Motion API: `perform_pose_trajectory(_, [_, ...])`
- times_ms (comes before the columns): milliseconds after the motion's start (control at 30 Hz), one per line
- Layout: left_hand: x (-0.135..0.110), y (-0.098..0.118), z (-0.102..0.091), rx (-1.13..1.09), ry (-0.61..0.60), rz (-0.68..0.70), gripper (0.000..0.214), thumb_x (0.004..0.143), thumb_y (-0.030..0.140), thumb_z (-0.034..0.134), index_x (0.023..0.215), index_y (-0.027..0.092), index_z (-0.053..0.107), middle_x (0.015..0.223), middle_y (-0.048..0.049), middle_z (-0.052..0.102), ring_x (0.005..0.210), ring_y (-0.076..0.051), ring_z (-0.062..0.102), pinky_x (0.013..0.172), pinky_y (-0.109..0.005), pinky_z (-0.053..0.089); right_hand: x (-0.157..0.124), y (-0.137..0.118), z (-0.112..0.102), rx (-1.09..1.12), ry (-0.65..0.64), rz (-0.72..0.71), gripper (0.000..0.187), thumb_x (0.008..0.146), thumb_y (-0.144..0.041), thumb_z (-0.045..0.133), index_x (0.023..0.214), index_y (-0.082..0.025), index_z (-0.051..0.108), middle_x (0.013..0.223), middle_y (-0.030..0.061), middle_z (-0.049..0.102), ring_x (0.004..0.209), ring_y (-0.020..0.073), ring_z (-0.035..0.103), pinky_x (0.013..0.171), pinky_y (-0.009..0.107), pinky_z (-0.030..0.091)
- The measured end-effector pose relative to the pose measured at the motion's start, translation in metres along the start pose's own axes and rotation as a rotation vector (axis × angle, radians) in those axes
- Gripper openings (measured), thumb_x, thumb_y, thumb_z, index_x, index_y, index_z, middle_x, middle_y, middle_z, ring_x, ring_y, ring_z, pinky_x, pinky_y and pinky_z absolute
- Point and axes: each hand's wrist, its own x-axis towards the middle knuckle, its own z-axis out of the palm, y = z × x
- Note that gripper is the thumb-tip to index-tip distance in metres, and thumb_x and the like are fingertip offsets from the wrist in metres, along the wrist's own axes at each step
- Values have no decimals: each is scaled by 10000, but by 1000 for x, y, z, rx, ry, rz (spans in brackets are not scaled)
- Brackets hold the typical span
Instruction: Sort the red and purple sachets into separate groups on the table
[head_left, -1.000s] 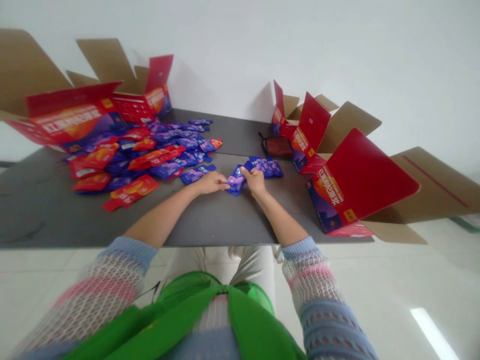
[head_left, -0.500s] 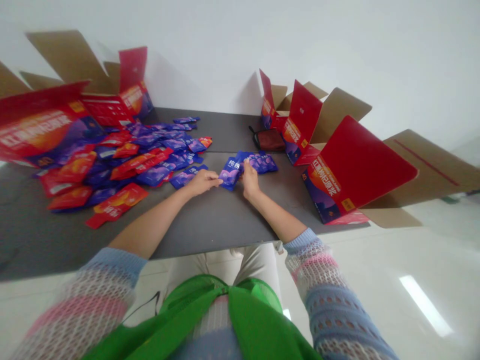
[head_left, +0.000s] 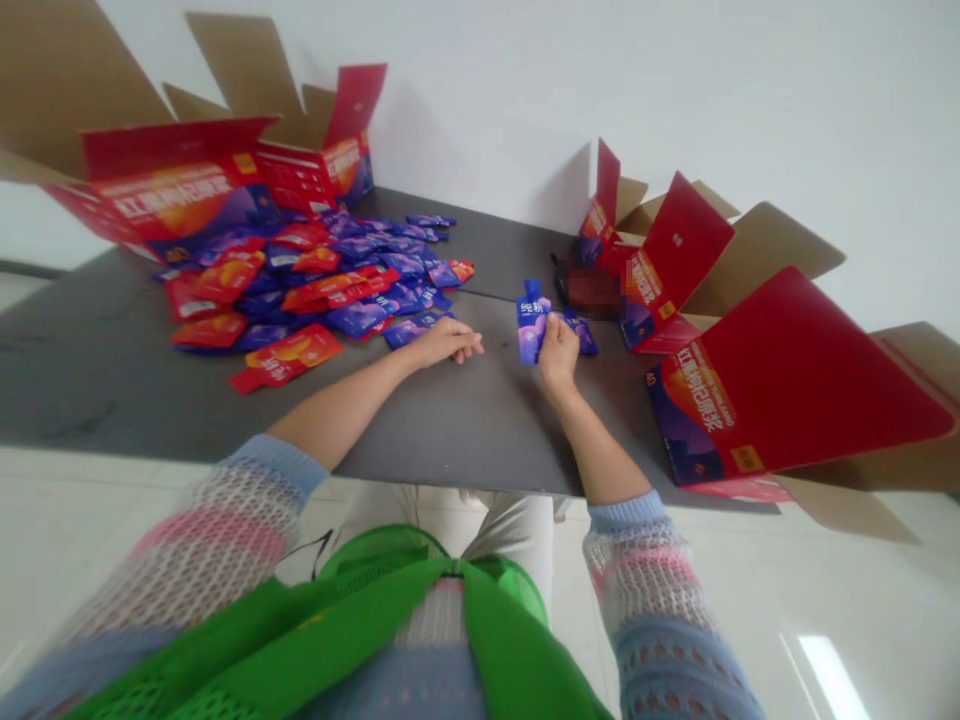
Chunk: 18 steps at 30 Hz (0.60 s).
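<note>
My right hand (head_left: pixel 559 355) grips a blue-purple spouted pouch (head_left: pixel 531 328) by its right side, raised a little above the grey table. Behind that hand more purple pouches (head_left: pixel 585 334) show on the table, partly hidden. My left hand (head_left: pixel 451 342) hovers to the left, fingers loosely bent and slightly apart, holding nothing. Just beyond its knuckles lies a purple pouch (head_left: pixel 409 328) at the edge of a heap of pouches. A red-orange pouch (head_left: pixel 289 357) lies flat at the heap's near side.
Red printed cartons with raised flaps stand at both sides: one large carton (head_left: pixel 187 200) behind the heap, a near-right carton (head_left: pixel 705 410), and others behind. A dark brown pouch-like item (head_left: pixel 592 290) lies beside the right cartons. The grey table's (head_left: pixel 450 440) front edge runs before my body.
My left hand has let go of the pouch, and my right hand has carried it rightward, turning it upright. The view has shifted, so the table appears tilted and moved.
</note>
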Motion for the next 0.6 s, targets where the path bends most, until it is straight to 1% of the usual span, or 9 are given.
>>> perform_pose_trajectory(67, [1,-2,1,3,13,6,335,838,429,677,787,108,761,600,-47,630,449,-101,542,472,-230,405,11,0,-17,-141,149,-16,572,965,-638,286,722,-200,561,680,46,568,665,182,526,647,290,374])
perform_pose_trajectory(100, [1,-2,2,13,14,8,327,843,420,674,794,110,762,604,-46,632,452,-101,548,473,-228,409,16,2,-24,-194,178,-2,581,961,-636,315,710,-189,588,676,53,588,658,185,539,650,294,385])
perform_pose_trajectory(200, [-1,-2,4,65,18,22,329,859,411,659,801,104,760,618,-49,640,459,-103,562,483,-228,423,26,9,-40,-268,147,83,579,945,-622,406,750,-148,675,718,93,662,683,204,593,675,307,422])
perform_pose_trajectory(267, [-3,0,5,118,22,48,333,871,408,645,804,102,758,627,-51,648,464,-104,573,492,-226,430,32,15,-43,-292,121,149,534,922,-603,491,840,-129,722,801,127,710,743,224,636,716,321,446])
perform_pose_trajectory(333, [-6,0,6,190,12,85,324,879,397,633,803,108,758,646,-52,664,472,-101,584,502,-220,434,38,18,-40,-353,120,209,494,887,-584,581,958,-123,741,919,163,735,835,251,668,771,341,463])
perform_pose_trajectory(433, [-8,1,9,331,-13,158,288,891,349,611,788,125,759,704,-50,690,486,-88,591,530,-212,439,41,14,-26,-521,143,239,494,863,-566,648,1127,-152,703,1057,187,727,959,281,679,840,374,470])
perform_pose_trajectory(533, [-10,4,11,497,-12,230,270,903,296,583,778,145,768,681,-28,679,524,-86,591,569,-207,427,36,5,-9,-712,113,193,439,896,-493,650,1209,-186,634,1010,153,730,972,275,682,878,393,467])
perform_pose_trajectory(600, [-11,5,11,592,1,269,265,905,272,572,780,155,775,670,-24,676,572,-97,597,595,-212,415,30,0,-1,-820,117,117,403,897,-414,671,1209,-168,608,1015,149,719,1014,283,662,927,420,452])
